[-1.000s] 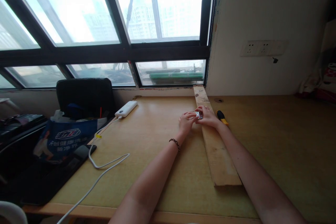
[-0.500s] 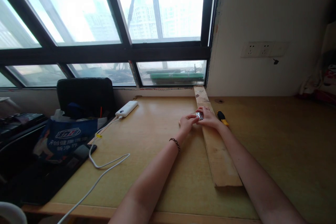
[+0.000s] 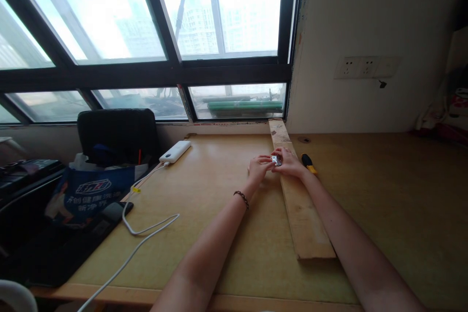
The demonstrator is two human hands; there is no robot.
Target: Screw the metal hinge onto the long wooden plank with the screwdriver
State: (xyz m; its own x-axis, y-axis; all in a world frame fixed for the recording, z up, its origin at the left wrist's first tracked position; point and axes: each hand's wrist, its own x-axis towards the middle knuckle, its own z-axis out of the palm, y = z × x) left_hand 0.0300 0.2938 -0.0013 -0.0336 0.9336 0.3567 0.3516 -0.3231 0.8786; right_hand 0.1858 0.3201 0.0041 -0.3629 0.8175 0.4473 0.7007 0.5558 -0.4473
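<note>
A small shiny metal hinge (image 3: 277, 160), with dark holes in it, is between my two hands above the wooden board (image 3: 307, 224). My left hand (image 3: 259, 166) pinches its left side, fingers bent over it. From the right, my right hand (image 3: 289, 162) curls round its other side, resting at the board. The board lies lengthwise on the table, its far end by the window sill. Just right of my right hand lies a black and yellow handled tool (image 3: 309, 163), partly hidden by my wrist. Something small and pale is mostly hidden behind my left hand.
On the table (image 3: 219, 234) a white power bank (image 3: 175, 152) lies at the left edge, its white cable (image 3: 146, 240) looping toward the front. A blue bag (image 3: 93, 190) and a black chair (image 3: 117, 131) stand left of the table. Window and wall bound the far side.
The left fingers have lifted and spread slightly over the hinge. The hinge and right hand stay nearly in place; the whole view has shifted a little.
</note>
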